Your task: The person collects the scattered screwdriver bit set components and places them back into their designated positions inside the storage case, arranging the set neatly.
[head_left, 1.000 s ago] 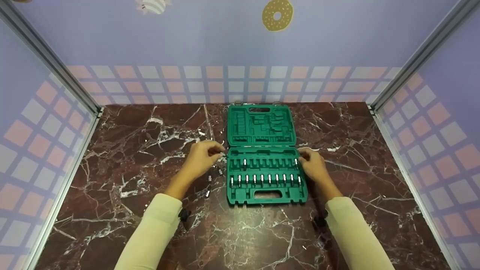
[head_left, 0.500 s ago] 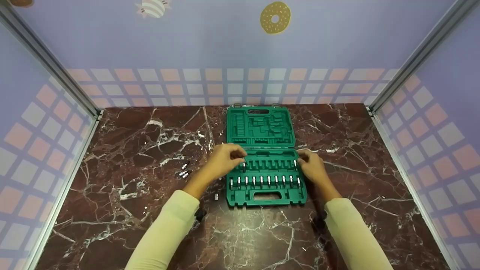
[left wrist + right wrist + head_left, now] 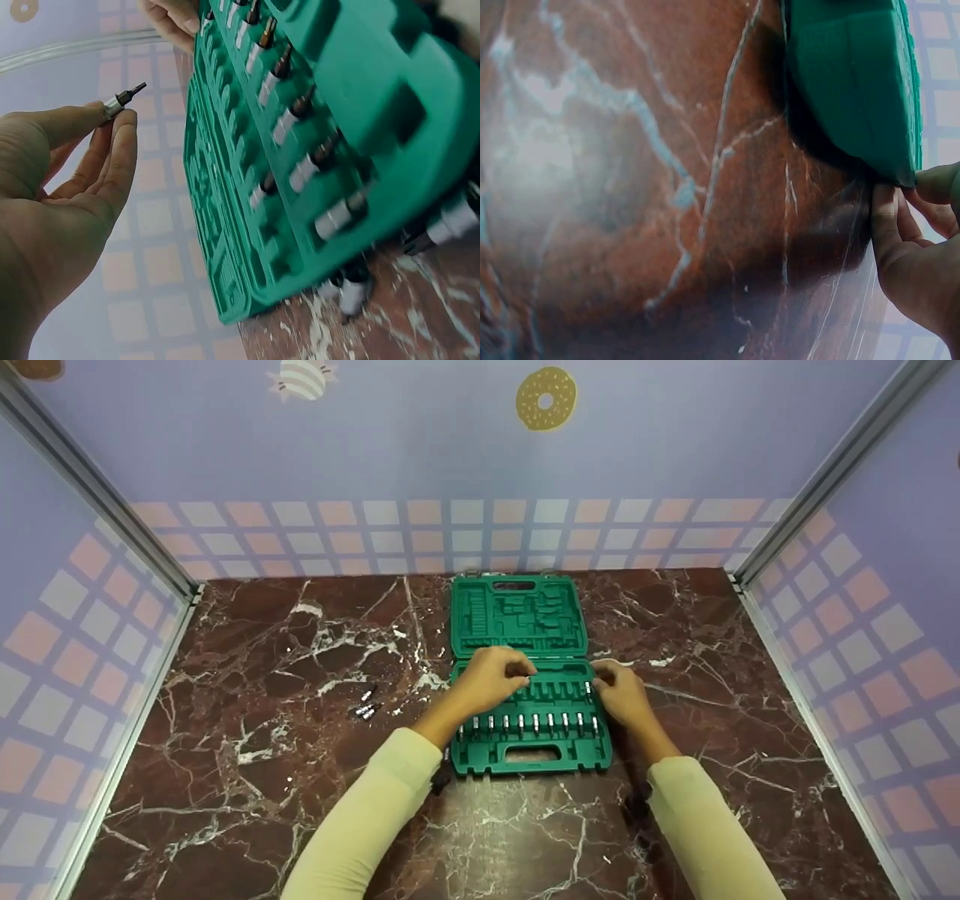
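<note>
Between thumb and fingers, my left hand (image 3: 487,679) pinches a bit socket (image 3: 114,105) with a chrome base and dark, narrow tip. It is over the upper slot row of an open green tool case (image 3: 480,759), its arm covering the case's left part. My right hand (image 3: 622,694) grips the case's right edge, thumb and fingertips at the corner in the right wrist view. A row of bit sockets (image 3: 551,723) fills the lower slots. Another bit socket (image 3: 589,688) sits at the upper row's right end, and one more (image 3: 262,190) shows further along that row.
Several loose bit sockets (image 3: 366,709) lie on the marbled table (image 3: 247,660) left of the case. The case's lid (image 3: 517,615) lies folded back near the rear wall (image 3: 420,450). Side walls flank the table.
My left hand has moved right, from beside the case to over its upper slots, with the bit socket. The right hand has stayed at the case's edge.
</note>
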Motion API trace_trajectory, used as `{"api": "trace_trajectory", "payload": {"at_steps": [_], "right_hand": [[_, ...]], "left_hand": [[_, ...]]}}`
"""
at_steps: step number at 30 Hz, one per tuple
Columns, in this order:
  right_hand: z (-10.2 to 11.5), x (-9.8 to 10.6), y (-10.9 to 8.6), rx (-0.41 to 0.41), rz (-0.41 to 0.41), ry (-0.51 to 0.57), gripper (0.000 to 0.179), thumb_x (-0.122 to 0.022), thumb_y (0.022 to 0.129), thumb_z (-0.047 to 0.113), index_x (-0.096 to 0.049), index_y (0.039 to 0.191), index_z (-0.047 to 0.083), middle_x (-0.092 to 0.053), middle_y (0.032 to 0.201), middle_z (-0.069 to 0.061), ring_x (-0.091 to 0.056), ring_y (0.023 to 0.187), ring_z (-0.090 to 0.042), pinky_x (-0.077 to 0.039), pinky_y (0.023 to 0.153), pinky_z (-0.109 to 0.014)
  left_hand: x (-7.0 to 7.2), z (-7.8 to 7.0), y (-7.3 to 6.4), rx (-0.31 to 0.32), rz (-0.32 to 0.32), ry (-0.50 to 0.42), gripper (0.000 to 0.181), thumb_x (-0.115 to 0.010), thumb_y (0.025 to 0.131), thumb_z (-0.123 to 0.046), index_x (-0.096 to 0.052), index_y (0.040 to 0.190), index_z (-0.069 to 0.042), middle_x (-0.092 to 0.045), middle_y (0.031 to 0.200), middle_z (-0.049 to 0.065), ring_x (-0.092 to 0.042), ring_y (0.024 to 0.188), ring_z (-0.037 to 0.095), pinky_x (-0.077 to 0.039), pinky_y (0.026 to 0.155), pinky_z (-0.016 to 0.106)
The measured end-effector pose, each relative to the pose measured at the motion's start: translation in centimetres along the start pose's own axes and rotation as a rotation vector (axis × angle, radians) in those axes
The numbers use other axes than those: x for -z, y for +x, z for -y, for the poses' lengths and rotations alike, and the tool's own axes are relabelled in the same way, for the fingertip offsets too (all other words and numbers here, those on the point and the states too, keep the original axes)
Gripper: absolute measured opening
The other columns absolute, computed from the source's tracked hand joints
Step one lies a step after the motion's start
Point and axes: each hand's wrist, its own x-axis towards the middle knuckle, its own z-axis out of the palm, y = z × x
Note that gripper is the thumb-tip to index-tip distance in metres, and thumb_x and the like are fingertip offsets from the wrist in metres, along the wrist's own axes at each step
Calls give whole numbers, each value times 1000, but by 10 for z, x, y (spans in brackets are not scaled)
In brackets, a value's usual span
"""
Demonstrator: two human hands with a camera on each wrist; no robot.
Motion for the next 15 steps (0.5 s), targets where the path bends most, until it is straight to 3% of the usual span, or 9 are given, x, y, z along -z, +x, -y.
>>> {"api": "trace_trajectory", "payload": {"at_steps": [11, 15], "right_hand": [[0, 0, 1, -6, -3, 4, 29, -61, 98, 0, -70, 125, 0, -73, 110, -22, -67, 101, -35, -53, 89, -49], [1, 1, 0, -11, 10, 7, 30, -59, 99, 0, -69, 127, -1, -72, 109, -22, -67, 97, -33, -53, 85, -47]], "left_hand": [[-27, -10, 30, 31, 52, 3, 18, -67, 100, -8, -77, 115, -6, -75, 116, 10, -70, 105, 21, -59, 90, 35], [-37, -12, 40, 37, 73, 14, 18, -68, 99, -6, -77, 115, -4, -76, 111, 9, -71, 102, 20, -60, 86, 34]]}}
